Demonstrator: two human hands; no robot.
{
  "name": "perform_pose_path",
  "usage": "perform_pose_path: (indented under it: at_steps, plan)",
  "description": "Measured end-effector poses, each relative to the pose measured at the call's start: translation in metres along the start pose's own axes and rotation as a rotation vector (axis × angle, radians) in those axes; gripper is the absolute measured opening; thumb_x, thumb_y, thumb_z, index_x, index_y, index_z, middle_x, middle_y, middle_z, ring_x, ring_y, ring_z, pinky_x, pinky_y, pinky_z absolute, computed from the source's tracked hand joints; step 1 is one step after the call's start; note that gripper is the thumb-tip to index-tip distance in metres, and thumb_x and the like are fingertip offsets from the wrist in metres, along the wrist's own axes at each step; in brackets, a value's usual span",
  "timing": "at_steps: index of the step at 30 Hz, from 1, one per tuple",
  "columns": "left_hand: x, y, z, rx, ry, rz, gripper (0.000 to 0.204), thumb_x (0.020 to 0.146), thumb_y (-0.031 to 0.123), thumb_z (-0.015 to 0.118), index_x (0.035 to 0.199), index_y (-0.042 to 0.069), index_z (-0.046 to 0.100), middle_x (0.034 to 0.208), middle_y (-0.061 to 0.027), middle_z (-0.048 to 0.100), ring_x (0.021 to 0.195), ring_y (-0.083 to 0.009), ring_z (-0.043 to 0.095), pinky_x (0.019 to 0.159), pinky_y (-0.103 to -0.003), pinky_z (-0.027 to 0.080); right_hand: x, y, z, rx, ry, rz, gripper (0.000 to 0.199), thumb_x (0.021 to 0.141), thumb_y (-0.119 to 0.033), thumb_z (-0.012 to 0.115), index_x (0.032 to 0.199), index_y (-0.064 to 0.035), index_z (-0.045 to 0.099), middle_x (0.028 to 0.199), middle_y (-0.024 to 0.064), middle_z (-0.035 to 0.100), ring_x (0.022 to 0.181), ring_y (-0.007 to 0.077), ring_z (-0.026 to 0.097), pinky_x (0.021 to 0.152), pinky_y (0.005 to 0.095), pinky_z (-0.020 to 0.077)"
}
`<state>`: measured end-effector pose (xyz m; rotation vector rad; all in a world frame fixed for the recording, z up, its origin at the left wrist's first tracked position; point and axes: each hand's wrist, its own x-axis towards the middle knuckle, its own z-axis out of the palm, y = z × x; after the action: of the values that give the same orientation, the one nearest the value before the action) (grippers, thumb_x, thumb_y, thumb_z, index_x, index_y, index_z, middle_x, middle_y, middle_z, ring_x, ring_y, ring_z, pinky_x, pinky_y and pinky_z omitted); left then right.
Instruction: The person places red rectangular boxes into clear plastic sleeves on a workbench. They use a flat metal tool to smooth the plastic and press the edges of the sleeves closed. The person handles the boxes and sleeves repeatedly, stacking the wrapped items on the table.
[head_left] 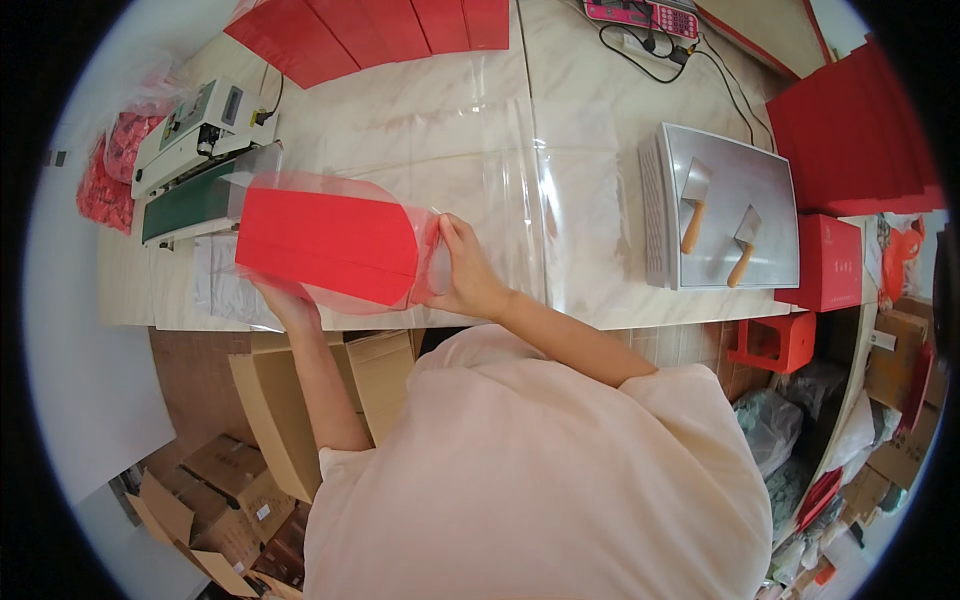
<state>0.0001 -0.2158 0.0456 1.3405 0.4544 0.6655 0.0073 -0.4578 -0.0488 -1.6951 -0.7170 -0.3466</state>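
A red box [330, 240] in a loose clear plastic bag [355, 190] is held tilted over the table's near edge. My left hand [288, 302] supports it from below near its left end; most of those fingers are hidden beneath the box. At the right end, my right hand [465, 272] grips the bagged box, thumb and fingers closed on it. The box's left end is beside a sealing machine [200, 140] with a green belt [185, 205]. More clear plastic sheets [545, 190] lie flat on the tabletop.
Red boxes [390, 35] line the table's far side, with more red boxes [840, 130] at right. Two wooden-handled trowels [742, 248] lie on a silver case [720, 170]. A pink device [645, 15] trails black cables. Cardboard cartons [275, 410] and a red stool [775, 342] stand below.
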Motion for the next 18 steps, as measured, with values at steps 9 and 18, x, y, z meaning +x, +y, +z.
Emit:
perform_pose_path:
  at_steps: [9, 18]
  plan:
    - [-0.025, 0.118, 0.019, 0.355, 0.17, 0.565, 0.03, 0.103, 0.021, 0.037, 0.114, 0.0, 0.055, 0.116, -0.0127, 0.057, 0.108, -0.0229, 0.055, 0.1, -0.035, 0.041, -0.014, -0.002, -0.143, -0.566, 0.202, 0.292, 0.055, 0.082, -0.019, 0.07, 0.132, -0.0051, 0.049, 0.13, 0.0206, 0.049, 0.12, 0.0409, 0.046, 0.1, 0.0498, 0.0384]
    - [-0.109, 0.137, 0.117, 1.002, -0.69, 0.62, 0.037, 0.075, 0.017, 0.079, 0.106, 0.004, 0.063, 0.087, -0.0114, 0.058, 0.081, -0.0274, 0.058, 0.074, -0.036, 0.048, -0.065, 0.036, -0.306, -1.528, 0.311, 0.751, 0.026, 0.08, -0.025, 0.07, 0.097, -0.0079, 0.063, 0.086, 0.0098, 0.064, 0.086, 0.0307, 0.063, 0.074, 0.0429, 0.0507]
